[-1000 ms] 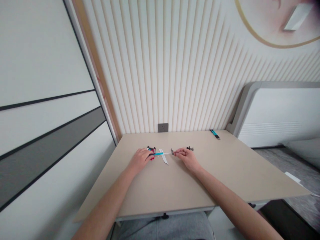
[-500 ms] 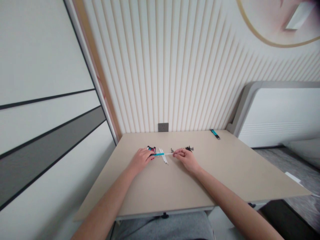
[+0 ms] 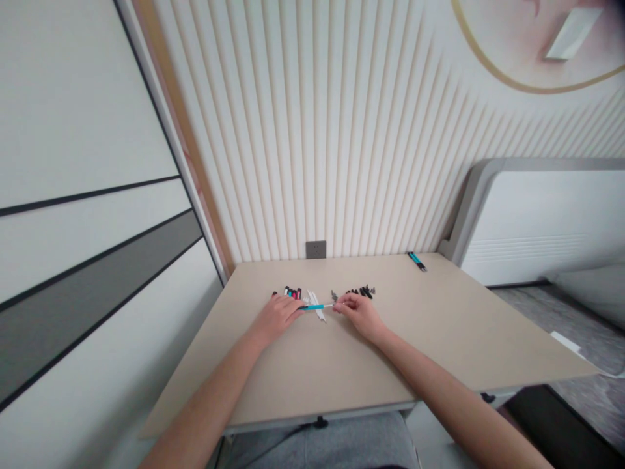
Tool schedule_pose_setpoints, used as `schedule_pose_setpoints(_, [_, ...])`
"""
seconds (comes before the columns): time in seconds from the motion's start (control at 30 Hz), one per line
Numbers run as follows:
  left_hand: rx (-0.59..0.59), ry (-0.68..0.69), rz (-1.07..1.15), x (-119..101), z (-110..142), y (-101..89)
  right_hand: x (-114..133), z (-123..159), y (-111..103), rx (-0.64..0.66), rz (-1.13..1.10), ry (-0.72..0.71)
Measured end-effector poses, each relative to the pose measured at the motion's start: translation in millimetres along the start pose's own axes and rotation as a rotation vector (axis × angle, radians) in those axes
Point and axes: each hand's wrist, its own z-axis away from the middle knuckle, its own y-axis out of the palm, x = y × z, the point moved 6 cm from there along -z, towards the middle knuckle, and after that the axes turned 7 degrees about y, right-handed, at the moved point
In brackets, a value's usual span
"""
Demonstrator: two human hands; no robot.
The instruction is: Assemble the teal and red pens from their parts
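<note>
My left hand (image 3: pixel 278 318) grips the barrel of a slim teal pen (image 3: pixel 312 307), and my right hand (image 3: pixel 356 315) pinches its thin white end (image 3: pixel 331 305) between the fingertips. The pen lies level between both hands, just above the desk. Beneath it are white plastic strips (image 3: pixel 317 307). Small red, black and white pen parts (image 3: pixel 291 294) lie just past my left hand. A row of small black parts (image 3: pixel 361 293) lies past my right hand.
A second teal pen (image 3: pixel 416 261) lies by the far edge of the beige desk (image 3: pixel 439 326). A wall socket (image 3: pixel 316 249) sits above that edge. A white panelled unit (image 3: pixel 537 228) stands to the right, and the desk's right corner overhangs a grey floor.
Both hands have drawn the pen slightly toward me. More of the black parts now show past my right hand. The camera view has shifted slightly.
</note>
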Motion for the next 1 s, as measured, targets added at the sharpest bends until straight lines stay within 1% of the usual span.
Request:
schedule_pose_setpoints(0.13, [-0.031,-0.022,0.050,1,0,1.5,2,1,-3,-0.058,0.153,-0.035])
schedule_pose_setpoints(0.33, [-0.051,0.012,0.110,2,1,4.2,-4,-2,-12,-0.140,0.220,-0.049])
schedule_pose_setpoints(0.57, [-0.117,0.029,-0.034,10,3,1.5,-1,-1,-12,-0.105,0.302,-0.101])
schedule_pose_setpoints(0.8, [-0.156,0.030,-0.051,8,3,-5.0,0,-2,-9,-0.086,0.432,-0.139])
schedule_pose_setpoints(0.83, [-0.160,0.017,-0.045,9,3,-5.8,0,-2,-11,-0.105,0.467,-0.141])
schedule_pose_setpoints(0.9, [-0.171,-0.026,-0.030,13,4,-7.3,1,-4,-18,-0.184,0.572,-0.146])
schedule_pose_setpoints(1.0, [-0.204,-0.110,-0.012,20,7,-9.7,2,-5,-38,-0.325,0.731,-0.143])
